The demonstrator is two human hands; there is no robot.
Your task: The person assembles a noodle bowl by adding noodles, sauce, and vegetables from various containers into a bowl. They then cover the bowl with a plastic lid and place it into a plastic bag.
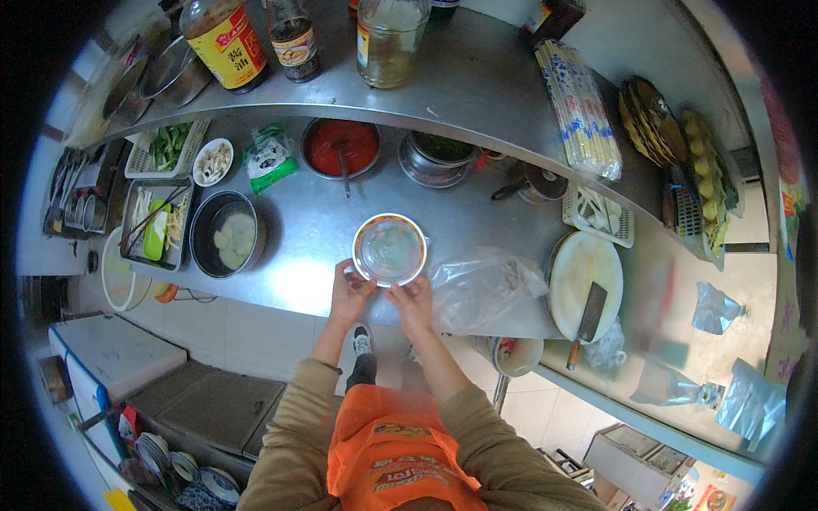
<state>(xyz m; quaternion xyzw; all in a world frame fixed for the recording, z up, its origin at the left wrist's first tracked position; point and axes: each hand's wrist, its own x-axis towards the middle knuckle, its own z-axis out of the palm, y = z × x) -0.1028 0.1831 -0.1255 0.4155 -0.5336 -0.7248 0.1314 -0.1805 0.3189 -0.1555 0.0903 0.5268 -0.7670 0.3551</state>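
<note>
At the front of the steel counter, both of my hands grip the near edge of a round takeaway bowl (390,247). It has a patterned rim and what looks like a clear lid; its contents are blurred. My left hand (349,294) pinches the rim at the near left, and my right hand (412,302) does the same at the near right. Just right of the bowl lies a crumpled clear plastic bag (486,289). A pan of red sauce (341,146) with a ladle in it stands behind the bowl.
To the left are a dark pot (202,243) of pale slices and a divided tray (136,226). A cleaver (592,311) lies on a round chopping board (562,281) at right, its handle past the edge. An upper shelf (460,72) carrying bottles overhangs the counter's back.
</note>
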